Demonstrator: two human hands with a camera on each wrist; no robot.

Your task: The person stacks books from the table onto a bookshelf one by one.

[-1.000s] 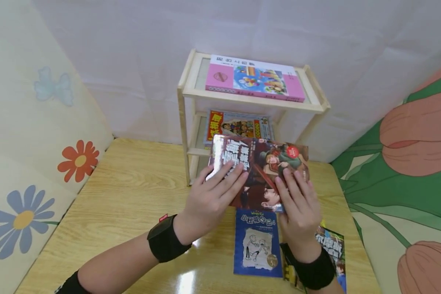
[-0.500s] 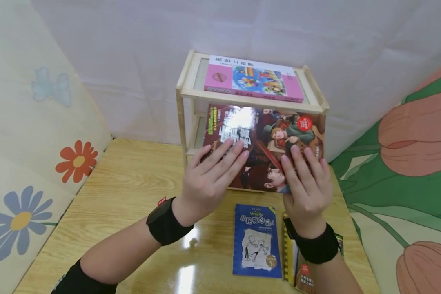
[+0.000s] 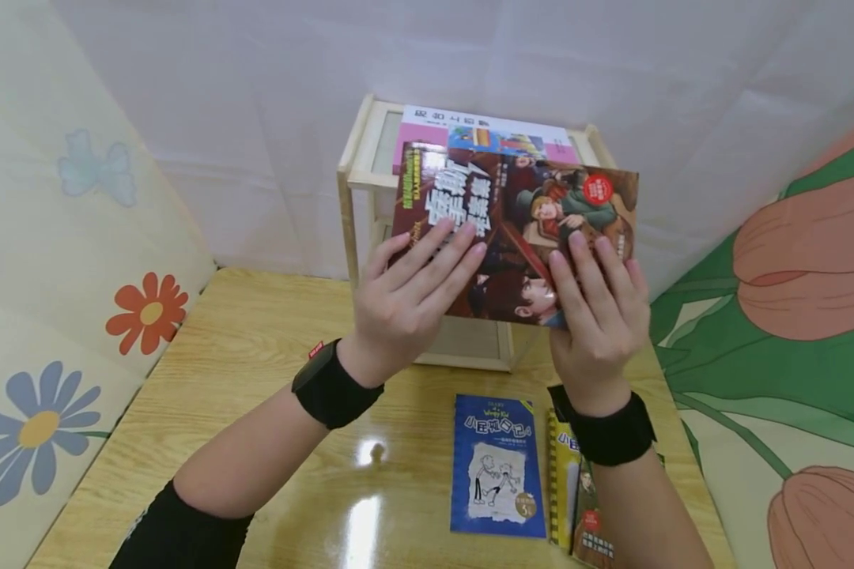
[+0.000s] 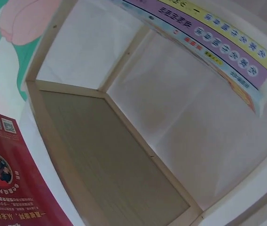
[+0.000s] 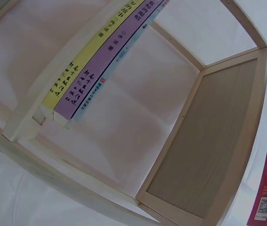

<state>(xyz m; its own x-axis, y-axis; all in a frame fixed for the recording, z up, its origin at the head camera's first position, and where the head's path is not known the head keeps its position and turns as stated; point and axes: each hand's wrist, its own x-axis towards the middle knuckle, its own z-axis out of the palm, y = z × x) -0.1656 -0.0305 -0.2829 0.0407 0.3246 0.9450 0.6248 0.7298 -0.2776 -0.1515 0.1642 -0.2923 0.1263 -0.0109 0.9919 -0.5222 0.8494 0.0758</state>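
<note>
wooden table, hands holding book

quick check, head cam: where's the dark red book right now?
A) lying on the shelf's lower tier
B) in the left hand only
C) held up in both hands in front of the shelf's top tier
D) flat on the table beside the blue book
C: the left hand and right hand both hold the dark red book raised off the table, hiding part of the pink book on the wooden shelf.

Blue book on table — pink book atop shelf.
</note>
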